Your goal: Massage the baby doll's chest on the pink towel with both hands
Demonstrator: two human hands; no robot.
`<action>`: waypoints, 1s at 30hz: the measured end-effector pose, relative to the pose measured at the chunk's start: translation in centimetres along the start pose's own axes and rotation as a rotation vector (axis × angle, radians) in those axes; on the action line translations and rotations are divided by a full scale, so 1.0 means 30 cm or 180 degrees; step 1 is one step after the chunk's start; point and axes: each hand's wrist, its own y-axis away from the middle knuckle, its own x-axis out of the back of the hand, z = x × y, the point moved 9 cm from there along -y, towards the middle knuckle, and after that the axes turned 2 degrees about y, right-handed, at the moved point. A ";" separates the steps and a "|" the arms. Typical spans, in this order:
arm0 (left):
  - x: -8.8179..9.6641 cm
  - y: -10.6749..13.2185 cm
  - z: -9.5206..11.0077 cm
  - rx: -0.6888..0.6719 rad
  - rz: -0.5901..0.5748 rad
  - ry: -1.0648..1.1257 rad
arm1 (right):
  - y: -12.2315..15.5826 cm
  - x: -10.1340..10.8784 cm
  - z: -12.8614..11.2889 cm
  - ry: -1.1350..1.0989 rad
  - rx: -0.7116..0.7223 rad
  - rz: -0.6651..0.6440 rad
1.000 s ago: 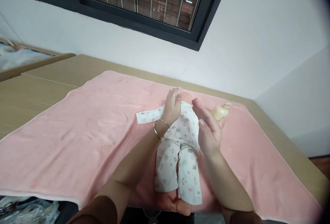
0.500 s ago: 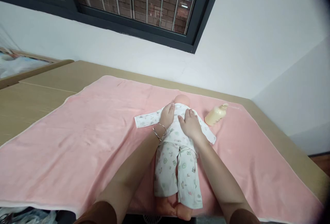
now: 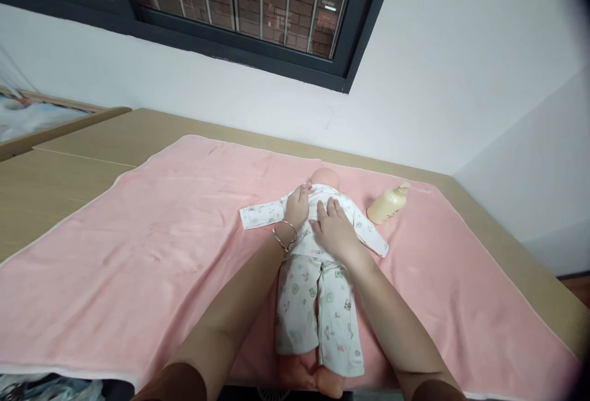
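Note:
A baby doll [image 3: 325, 247] in white printed pyjamas lies lengthwise before me, its bald head [image 3: 326, 176] at the far end and bare feet toward me. No face shows on it. My left hand [image 3: 297, 205], with a silver bangle at the wrist, rests edge-on along the doll's shoulder, fingers stretched toward the head and partly hidden. Flat on the upper torso lies my right hand [image 3: 335, 229], its fingers apart. Both doll sleeves spread outward. Beside the right sleeve, a cream-coloured baby bottle [image 3: 387, 204] lies tilted on the blanket.
A pink blanket [image 3: 161, 222] with a pale edge covers much of the wooden tabletop [image 3: 92, 142]. Behind it rise a white wall [image 3: 276, 106] and a dark-framed barred window [image 3: 249, 41]. Plastic bags [image 3: 50, 389] show below the front left edge.
My right hand has shifted slightly left and toward me across the doll's torso, uncovering more of the right shoulder. My left hand stays nearly in place.

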 end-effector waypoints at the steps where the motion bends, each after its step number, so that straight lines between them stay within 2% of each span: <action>1: -0.001 -0.001 -0.001 0.0003 -0.0005 -0.0018 | -0.010 0.002 0.000 -0.0061 0.0091 0.0015; 3: -0.002 -0.001 0.001 -0.0012 -0.0022 -0.0041 | -0.035 0.007 0.036 -0.0210 -0.0017 0.0077; 6: -0.006 0.001 0.000 0.0003 -0.0053 -0.0029 | -0.045 0.003 0.093 -0.0275 -0.0516 0.0185; 8: -0.007 0.002 -0.003 0.0047 -0.0058 -0.0013 | -0.027 -0.008 0.078 -0.0158 -0.0631 0.0259; 10: -0.008 0.002 -0.004 0.0052 -0.0072 0.0011 | -0.011 -0.013 0.024 -0.0051 -0.0397 0.0384; 12: -0.010 0.001 -0.002 0.0014 -0.0092 0.0037 | -0.011 -0.012 -0.026 -0.0071 0.0049 0.0481; 15: -0.012 -0.001 0.003 -0.0086 -0.0117 0.0013 | -0.047 -0.007 -0.015 -0.0369 0.0500 0.0489; 20: -0.020 -0.003 0.007 -0.0211 -0.0201 -0.0070 | -0.107 0.002 0.138 -0.0792 -0.0022 0.0695; 27: -0.022 -0.006 0.012 -0.0319 -0.0206 -0.0186 | -0.105 -0.004 0.142 -0.0840 -0.0071 0.0802; 30: -0.028 -0.009 0.014 -0.0321 -0.0249 -0.0318 | -0.101 0.021 0.159 -0.1037 -0.0042 0.1061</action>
